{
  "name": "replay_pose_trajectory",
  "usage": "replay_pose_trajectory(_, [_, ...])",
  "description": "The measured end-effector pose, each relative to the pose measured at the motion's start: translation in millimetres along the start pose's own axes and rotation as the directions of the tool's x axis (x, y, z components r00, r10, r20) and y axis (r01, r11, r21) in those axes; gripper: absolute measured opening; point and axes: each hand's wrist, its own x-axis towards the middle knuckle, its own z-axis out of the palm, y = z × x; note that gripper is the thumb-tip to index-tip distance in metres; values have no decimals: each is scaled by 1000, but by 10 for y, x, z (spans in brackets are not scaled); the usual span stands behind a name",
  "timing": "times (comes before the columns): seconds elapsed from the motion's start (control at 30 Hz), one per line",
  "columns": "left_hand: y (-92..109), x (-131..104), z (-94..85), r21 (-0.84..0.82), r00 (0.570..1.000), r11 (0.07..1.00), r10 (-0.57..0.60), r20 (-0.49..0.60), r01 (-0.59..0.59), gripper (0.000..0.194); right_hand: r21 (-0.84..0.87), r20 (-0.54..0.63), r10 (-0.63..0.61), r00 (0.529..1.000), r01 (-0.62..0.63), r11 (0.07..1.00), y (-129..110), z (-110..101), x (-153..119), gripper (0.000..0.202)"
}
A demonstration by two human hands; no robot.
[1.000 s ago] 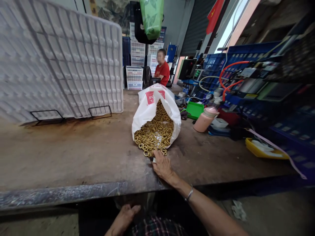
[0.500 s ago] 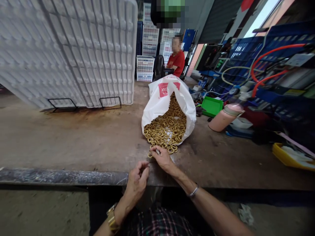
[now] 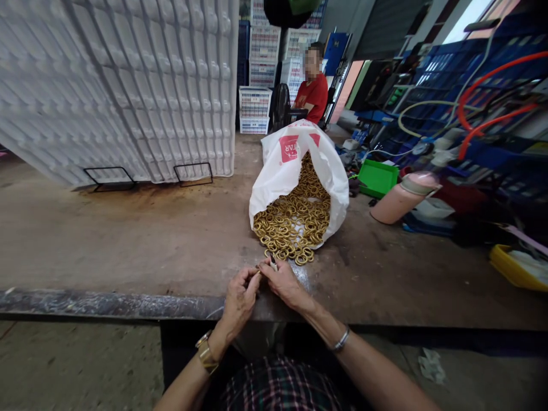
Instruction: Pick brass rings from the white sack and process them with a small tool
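A white plastic bag [image 3: 280, 177] with red print lies on its side on the bench, its mouth towards me. Brass-coloured rings [image 3: 295, 222] fill it and spill out onto the wood. Just in front of the spilled rings, my two hands meet at the fingertips. My left hand [image 3: 240, 299] is closed in a pinch on a brass ring [image 3: 257, 273], seen edge-on and mostly covered by the fingers. My right hand [image 3: 285, 283] is closed around a small pale tool with a dark tip [image 3: 273, 262]; its exact kind is not clear. Its fingertips touch near the ring.
White ribbed plastic trays [image 3: 171, 85] stand upright in black wire holders [image 3: 193, 173] at the left. On the right are a green tray [image 3: 377, 178], a pink bottle [image 3: 402, 198] and a yellow tray [image 3: 516, 267]. A person in red [image 3: 314, 94] sits behind the bag.
My right hand has drawn back from the rings with one ring and come against my left fingertips. My left hand has closed on that ring. The view has shifted slightly.
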Motion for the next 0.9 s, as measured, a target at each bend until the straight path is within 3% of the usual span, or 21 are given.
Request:
replay_pose_trajectory(0.13, [29, 3, -28, -63, 992, 990, -125, 23, 126, 25, -112, -38, -55, 998, 50, 992, 9, -7, -3, 19])
replay_pose_trajectory(0.33, [105, -72, -19, -202, 945, 923, -316, 88, 327, 34, -190, -34, -109, 993, 101, 977, -51, -8, -50, 18])
replay_pose_trajectory(0.9, [139, -206, -98, -508, 943, 795, -289, 163, 332, 31, -141, 72, -139, 988, 148, 979, -158, 104, -127, 21])
